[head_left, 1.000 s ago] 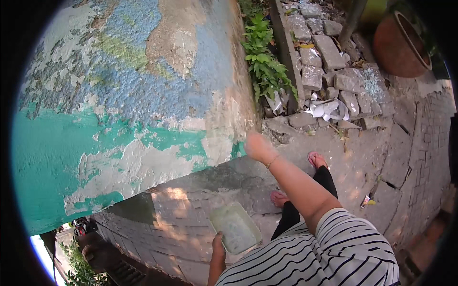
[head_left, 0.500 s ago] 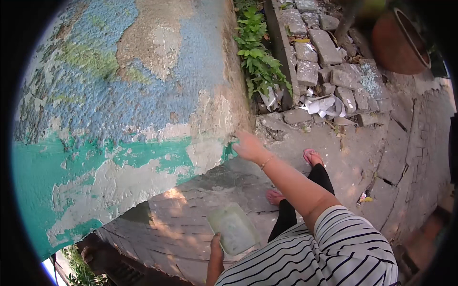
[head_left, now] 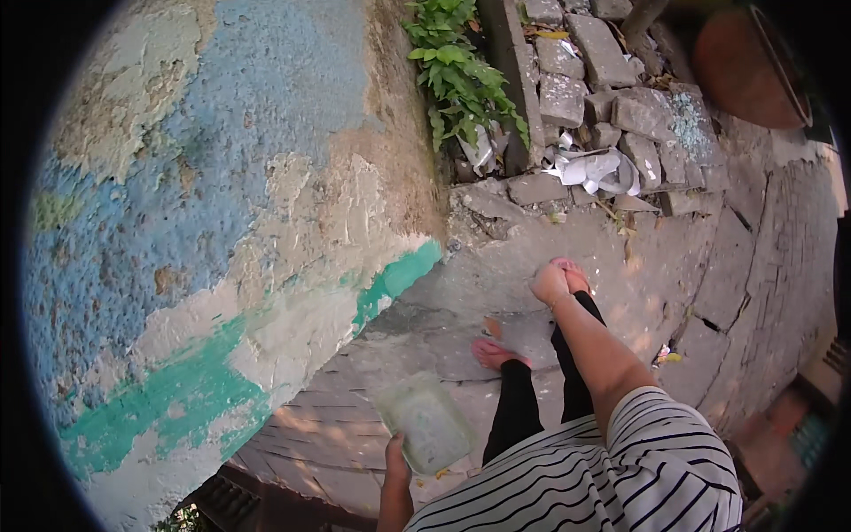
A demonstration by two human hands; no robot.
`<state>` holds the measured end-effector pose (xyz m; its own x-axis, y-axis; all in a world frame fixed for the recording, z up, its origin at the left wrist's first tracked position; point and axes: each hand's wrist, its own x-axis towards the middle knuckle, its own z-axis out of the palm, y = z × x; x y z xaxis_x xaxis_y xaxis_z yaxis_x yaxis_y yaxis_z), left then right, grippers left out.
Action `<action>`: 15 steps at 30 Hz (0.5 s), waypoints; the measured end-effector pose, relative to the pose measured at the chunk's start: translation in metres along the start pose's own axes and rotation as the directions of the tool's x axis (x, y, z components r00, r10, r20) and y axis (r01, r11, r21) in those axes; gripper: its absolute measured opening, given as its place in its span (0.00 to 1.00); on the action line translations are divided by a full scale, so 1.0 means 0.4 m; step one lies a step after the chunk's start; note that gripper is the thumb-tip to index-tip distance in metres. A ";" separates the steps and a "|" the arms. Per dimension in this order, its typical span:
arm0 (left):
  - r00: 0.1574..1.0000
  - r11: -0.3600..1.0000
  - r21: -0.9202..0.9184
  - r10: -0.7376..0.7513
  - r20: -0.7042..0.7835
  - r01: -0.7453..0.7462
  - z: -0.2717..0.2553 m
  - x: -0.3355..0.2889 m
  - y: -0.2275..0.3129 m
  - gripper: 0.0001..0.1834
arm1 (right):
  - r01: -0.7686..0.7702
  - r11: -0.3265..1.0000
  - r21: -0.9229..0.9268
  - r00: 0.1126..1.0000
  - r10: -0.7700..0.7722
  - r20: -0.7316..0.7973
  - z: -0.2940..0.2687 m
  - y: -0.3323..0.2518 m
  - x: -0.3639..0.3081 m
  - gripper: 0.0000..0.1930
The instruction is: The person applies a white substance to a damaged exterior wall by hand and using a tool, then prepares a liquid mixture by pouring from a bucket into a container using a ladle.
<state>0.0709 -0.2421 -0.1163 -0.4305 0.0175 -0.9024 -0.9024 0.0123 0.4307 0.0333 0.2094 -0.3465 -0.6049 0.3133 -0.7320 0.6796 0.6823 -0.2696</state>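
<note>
In my left hand (head_left: 397, 461), low in view, is a pale greenish see-through plastic container (head_left: 427, 426), with the thumb over its edge. White residue shows on its bottom. My right hand (head_left: 550, 285) hangs away from the wall, in front of my right foot, with its fingers curled. What it holds, if anything, is hidden. On the left, the rough wall (head_left: 275, 106) carries peeling blue paint, whitish smeared patches and a green painted band (head_left: 168, 403). At the wall's corner, the end of the green band (head_left: 399, 277) looks freshly edged.
My feet in pink flip-flops (head_left: 501, 353) stand on grey paving (head_left: 479, 288). Behind the corner lie stacked bricks (head_left: 643, 115), white scraps (head_left: 596, 170) and a leafy green plant (head_left: 452, 66). A large terracotta pot (head_left: 740, 71) sits at the far right.
My right hand has left the wall corner and moved right and slightly down. The view has shifted along the wall. The container stays in my left hand.
</note>
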 end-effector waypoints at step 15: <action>0.966 0.981 -0.065 -0.193 -0.170 0.185 0.083 0.308 -0.262 0.32 | 0.260 0.958 -0.119 0.963 -0.267 -0.041 0.231 -0.176 0.436 0.31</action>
<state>0.1131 -0.2079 -0.2722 -0.2445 -0.1552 -0.9571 -0.9658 -0.0493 0.2547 -0.0817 0.1550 -0.5133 -0.7808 0.1468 -0.6073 0.4444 0.8136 -0.3748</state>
